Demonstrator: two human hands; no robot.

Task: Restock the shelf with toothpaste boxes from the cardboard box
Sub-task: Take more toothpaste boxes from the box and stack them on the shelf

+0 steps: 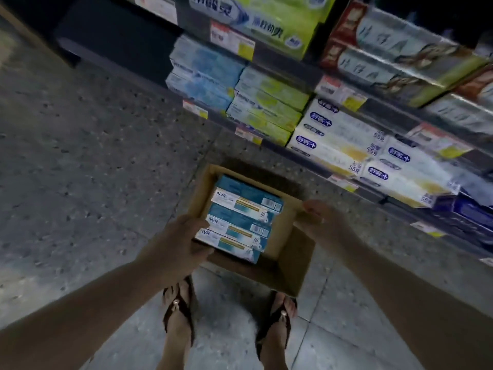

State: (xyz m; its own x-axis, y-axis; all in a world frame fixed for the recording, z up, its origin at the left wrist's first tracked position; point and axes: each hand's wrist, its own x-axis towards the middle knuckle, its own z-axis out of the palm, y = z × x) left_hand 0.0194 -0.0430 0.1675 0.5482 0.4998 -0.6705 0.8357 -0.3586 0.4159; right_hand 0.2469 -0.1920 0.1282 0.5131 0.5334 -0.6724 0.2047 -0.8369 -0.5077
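An open cardboard box (289, 259) hangs above the floor in front of the shelf, held between both my hands. Inside it lie several teal-and-white toothpaste boxes (241, 221) marked NVR, stacked against its left side. My left hand (184, 236) grips the box's left wall, fingers curled over the edge beside the toothpaste boxes. My right hand (318, 218) grips the right wall near the far corner. The right half of the box's interior is bare cardboard.
Shelves (306, 76) run diagonally at upper right, packed with blue, green and white toothpaste boxes (336, 145) and price tags. A grey speckled floor (93, 156) spreads left. My two sandalled feet (178, 311) stand just below the box.
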